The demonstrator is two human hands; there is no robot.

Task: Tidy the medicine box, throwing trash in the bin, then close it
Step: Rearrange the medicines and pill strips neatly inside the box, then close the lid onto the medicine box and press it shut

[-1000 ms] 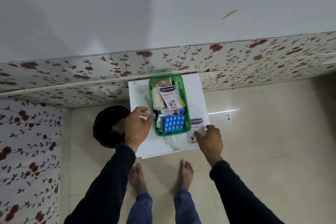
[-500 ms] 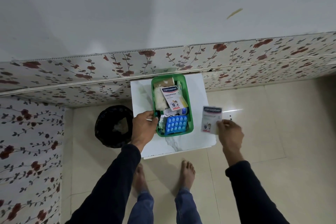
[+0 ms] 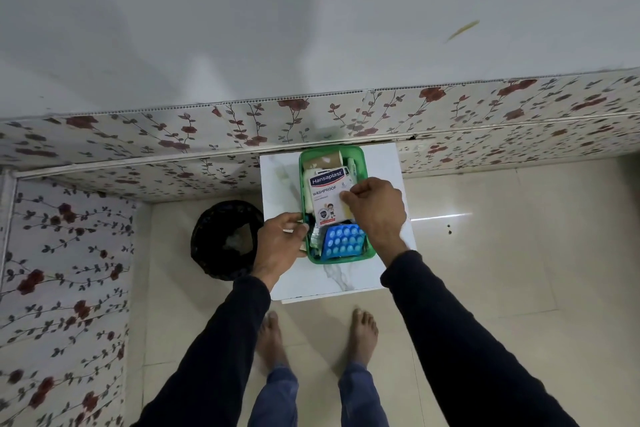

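A green medicine box (image 3: 367, 255) stands open on a small white table (image 3: 346, 282). Inside lie a white Hansaplast plaster pack (image 3: 325, 196), a blue blister strip (image 3: 342, 241), a brown bandage roll (image 3: 325, 160) and other small items. My right hand (image 3: 375, 208) is over the box's right side, fingers pinched on the right edge of the plaster pack. Whether there is a second pack under it I cannot tell. My left hand (image 3: 282, 243) grips the box's left rim.
A black bin (image 3: 225, 239) with crumpled trash inside stands on the floor left of the table. A flowered wall panel (image 3: 207, 135) runs behind the table and along the left. My bare feet (image 3: 363, 333) are on the beige tiles below the table.
My right hand lifted a plaster pack off the table's right side, carried it left and now holds it over the box. My left hand stayed at the box's left rim.
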